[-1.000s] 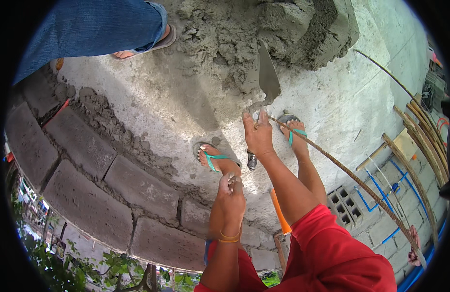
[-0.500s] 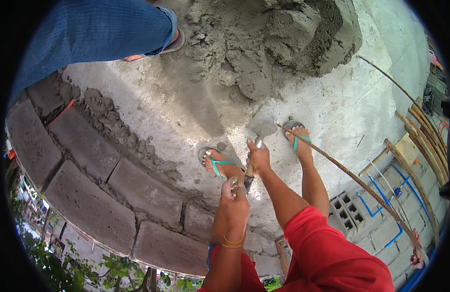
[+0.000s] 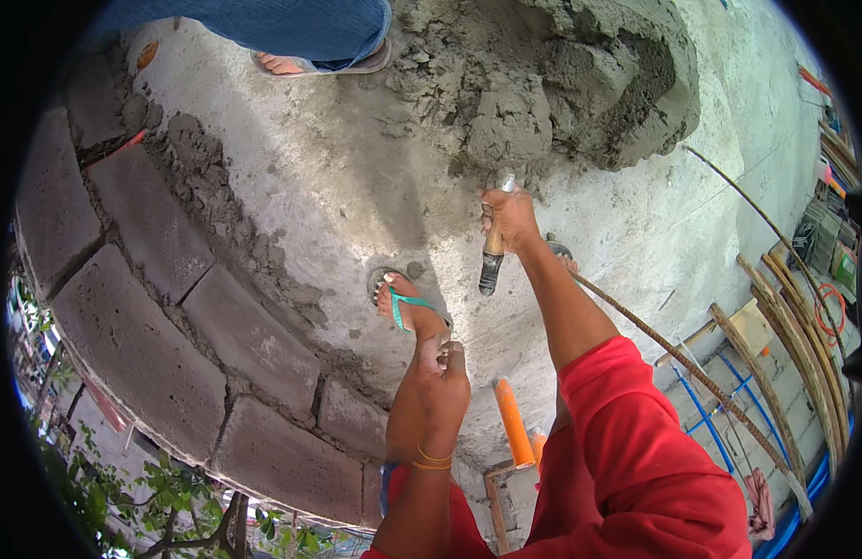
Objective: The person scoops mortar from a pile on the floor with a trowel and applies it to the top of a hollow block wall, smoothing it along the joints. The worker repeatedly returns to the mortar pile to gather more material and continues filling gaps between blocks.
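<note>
My right hand (image 3: pixel 511 222) is closed around the wooden handle of a trowel (image 3: pixel 492 253), out ahead of my feet. The trowel's metal neck meets the near edge of a big heap of wet grey mortar (image 3: pixel 580 88); its blade is hidden there. My left hand (image 3: pixel 442 382) hangs lower, above my left foot in its green-strapped flip-flop (image 3: pixel 403 303). Its fingers are curled in and smeared grey, with no object showing in them. A yellow band circles that wrist.
At left curves a low wall of concrete blocks (image 3: pixel 137 326), with mortar crumbs (image 3: pixel 203 182) along its foot. A rusty rebar (image 3: pixel 673 349) slants up on the right, near wooden poles (image 3: pixel 804 317). Orange pipes (image 3: pixel 513 424) stand by my legs. Another person's jean leg (image 3: pixel 310 28) is at top left.
My right hand has pushed the trowel forward, from between my feet to the mortar heap. My left hand stays low, still curled. The other person's leg appears farther up and right.
</note>
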Demonstrator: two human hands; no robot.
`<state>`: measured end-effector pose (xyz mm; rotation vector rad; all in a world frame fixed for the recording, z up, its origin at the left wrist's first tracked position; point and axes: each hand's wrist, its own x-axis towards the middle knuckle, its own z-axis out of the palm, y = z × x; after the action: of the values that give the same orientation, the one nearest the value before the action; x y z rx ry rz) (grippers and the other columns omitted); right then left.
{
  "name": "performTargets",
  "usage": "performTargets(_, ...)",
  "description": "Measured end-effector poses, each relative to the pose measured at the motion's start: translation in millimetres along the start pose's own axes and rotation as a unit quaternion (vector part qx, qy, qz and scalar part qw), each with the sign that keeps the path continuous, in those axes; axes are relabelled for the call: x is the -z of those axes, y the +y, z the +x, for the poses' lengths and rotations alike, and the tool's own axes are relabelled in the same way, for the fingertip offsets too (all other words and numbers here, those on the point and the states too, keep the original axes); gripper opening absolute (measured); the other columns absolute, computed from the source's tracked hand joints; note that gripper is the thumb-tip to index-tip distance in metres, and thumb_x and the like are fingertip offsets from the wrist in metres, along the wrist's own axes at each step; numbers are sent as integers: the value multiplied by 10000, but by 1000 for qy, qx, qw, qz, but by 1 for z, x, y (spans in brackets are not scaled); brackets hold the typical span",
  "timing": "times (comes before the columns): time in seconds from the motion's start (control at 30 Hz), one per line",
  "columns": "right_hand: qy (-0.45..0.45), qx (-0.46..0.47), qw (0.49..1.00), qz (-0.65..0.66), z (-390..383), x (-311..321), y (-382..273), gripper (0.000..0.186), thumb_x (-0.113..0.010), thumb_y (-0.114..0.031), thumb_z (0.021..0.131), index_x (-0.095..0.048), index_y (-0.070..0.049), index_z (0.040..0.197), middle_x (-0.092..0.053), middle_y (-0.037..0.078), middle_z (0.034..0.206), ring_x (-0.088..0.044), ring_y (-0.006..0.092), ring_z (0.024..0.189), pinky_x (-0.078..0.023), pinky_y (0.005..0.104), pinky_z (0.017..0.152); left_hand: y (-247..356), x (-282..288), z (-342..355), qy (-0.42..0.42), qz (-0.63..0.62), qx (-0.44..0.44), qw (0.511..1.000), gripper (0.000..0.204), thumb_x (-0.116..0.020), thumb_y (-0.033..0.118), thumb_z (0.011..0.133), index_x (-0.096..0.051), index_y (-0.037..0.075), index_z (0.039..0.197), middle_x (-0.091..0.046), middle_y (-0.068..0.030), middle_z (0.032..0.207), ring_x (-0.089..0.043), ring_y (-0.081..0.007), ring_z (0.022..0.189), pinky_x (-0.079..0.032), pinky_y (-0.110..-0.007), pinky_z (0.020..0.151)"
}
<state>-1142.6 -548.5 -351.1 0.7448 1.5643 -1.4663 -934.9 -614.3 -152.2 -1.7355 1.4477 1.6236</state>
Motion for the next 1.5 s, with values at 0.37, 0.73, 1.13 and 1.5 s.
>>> performTargets(0.37, -134, 152, 916, -347, -203, 40, -78, 190, -761, -100, 792, -608, -40, 886, -612, 42, 747, -596, 170, 614, -499, 334, 577, -69, -22, -97, 137, -206, -53, 967, 287, -643, 134, 975, -664, -22, 1215, -718, -141, 1055, -702, -210, 955, -559, -342, 850)
performTargets(0.73, -455, 199, 533, -685, -376, 34, -99, 182, -631, -147, 936, -753, -12, 938, -651, 56, 723, -548, 159, 456, -491, 323, 455, -207, -3, -309, 484, -429, -6, 763, 193, -701, 56, 886, -641, 36, 1068, -659, -11, 850, -602, -84, 765, -508, -269, 681)
performTargets(1.13, -512, -1, 165, -843, -630, -119, 120, 359, -809, -99, 784, -630, 4, 1078, -671, 54, 763, -573, 144, 572, -488, 332, 513, -425, 16, -402, 509, -734, 138, 427, 577, -609, 89, 950, -423, 33, 1494, -595, -153, 1327, -635, -208, 1073, -542, -328, 776)
performTargets(1.5, -500, 100, -165, -844, -784, -162, 417, 443, -811, -154, 773, -606, 43, 1113, -608, 59, 673, -554, 142, 547, -477, 338, 509, -607, 74, -436, 495, -868, -9, 43, 731, -463, 486, 1075, -258, 25, 1605, -369, -172, 1626, -468, -355, 1410, -418, -474, 1080)
